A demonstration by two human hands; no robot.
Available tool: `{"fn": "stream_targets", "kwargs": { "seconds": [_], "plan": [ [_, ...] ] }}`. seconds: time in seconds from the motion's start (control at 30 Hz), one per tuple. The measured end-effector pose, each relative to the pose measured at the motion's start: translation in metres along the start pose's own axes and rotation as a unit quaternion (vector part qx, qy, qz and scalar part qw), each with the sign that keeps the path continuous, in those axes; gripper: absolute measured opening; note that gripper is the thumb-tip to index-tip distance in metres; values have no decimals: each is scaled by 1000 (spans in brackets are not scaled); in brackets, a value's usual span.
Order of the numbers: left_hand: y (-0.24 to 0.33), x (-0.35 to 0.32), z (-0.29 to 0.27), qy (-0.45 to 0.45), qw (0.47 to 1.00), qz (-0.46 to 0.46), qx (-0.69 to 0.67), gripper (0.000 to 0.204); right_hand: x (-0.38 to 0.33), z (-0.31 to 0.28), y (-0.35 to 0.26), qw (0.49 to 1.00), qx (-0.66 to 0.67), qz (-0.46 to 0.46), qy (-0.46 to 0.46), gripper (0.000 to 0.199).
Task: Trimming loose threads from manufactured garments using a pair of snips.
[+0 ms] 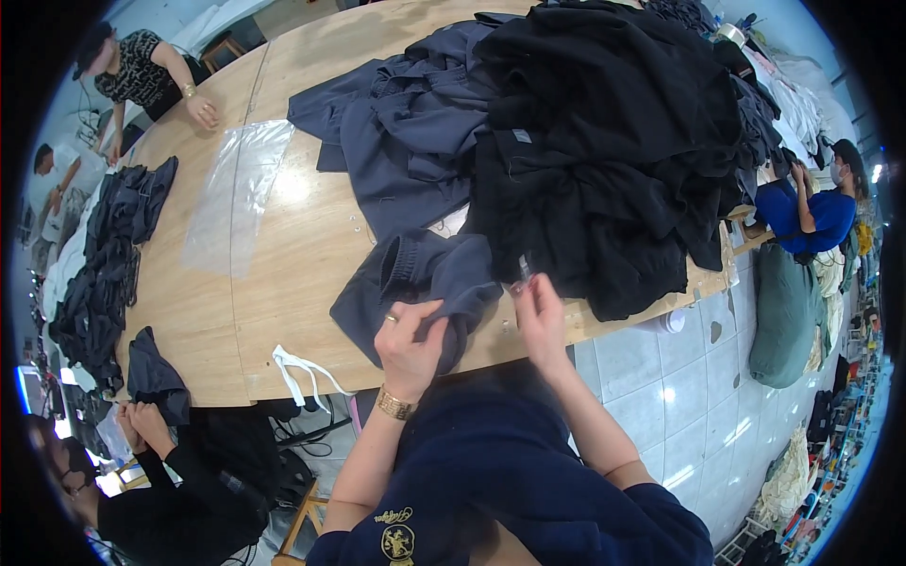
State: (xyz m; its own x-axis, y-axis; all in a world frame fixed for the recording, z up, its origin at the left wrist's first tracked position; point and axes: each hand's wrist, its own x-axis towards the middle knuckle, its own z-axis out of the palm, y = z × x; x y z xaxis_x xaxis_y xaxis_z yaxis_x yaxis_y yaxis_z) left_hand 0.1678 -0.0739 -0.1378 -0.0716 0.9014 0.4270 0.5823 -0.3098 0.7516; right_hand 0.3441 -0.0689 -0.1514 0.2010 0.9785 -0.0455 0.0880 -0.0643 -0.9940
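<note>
On the near edge of the table lies a bunched dark grey garment [429, 269] with a gathered elastic band. My left hand [412, 351] is closed on its near side, thumb and fingers pinching the cloth. Just right of the garment, my right hand [540, 323] is closed and apart from it. A small shiny, partly clear object [525, 267] sticks up from its fingertips; its kind is too small to tell. Beyond my right hand spreads a large heap of black garments [604, 123], and left of that lie more dark grey garments [406, 132].
A clear plastic bag [231, 203] lies flat on the wooden table [311, 255]. White straps [302, 368] hang over the near edge. Dark clothes [104, 264] line the left side. Co-workers are at far left, near left, handling dark cloth, and at right. A green sack [786, 316] stands on the tiled floor.
</note>
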Motion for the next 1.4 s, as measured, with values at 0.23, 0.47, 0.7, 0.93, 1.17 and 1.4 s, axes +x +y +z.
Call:
{"fn": "stream_targets", "kwargs": {
  "seconds": [0.23, 0.47, 0.7, 0.93, 1.17, 1.4],
  "plan": [
    [-36, 6, -26, 121, 916, -169, -343, 16, 39, 34, 33, 980, 138, 112, -91, 27],
    [-36, 18, -72, 207, 898, -98, -375, 17, 64, 71, -25, 956, 241, -168, 12, 25],
    [-65, -26, -83, -167, 960, -193, 114, 16, 16, 46, 1, 872, -164, -426, -174, 26],
    [-36, 2, -84, -198, 951, -133, 197, 17, -35, 35, 48, 855, -201, -347, -329, 23],
    [-26, 49, 5, -1, 991, -39, 126, 25, -31, 33, 49, 876, -164, -347, -292, 24],
    [-46, 51, 13, -61, 991, -97, 73, 10, -1, 48, 42, 975, -107, -190, 46, 28]
  ]
}}
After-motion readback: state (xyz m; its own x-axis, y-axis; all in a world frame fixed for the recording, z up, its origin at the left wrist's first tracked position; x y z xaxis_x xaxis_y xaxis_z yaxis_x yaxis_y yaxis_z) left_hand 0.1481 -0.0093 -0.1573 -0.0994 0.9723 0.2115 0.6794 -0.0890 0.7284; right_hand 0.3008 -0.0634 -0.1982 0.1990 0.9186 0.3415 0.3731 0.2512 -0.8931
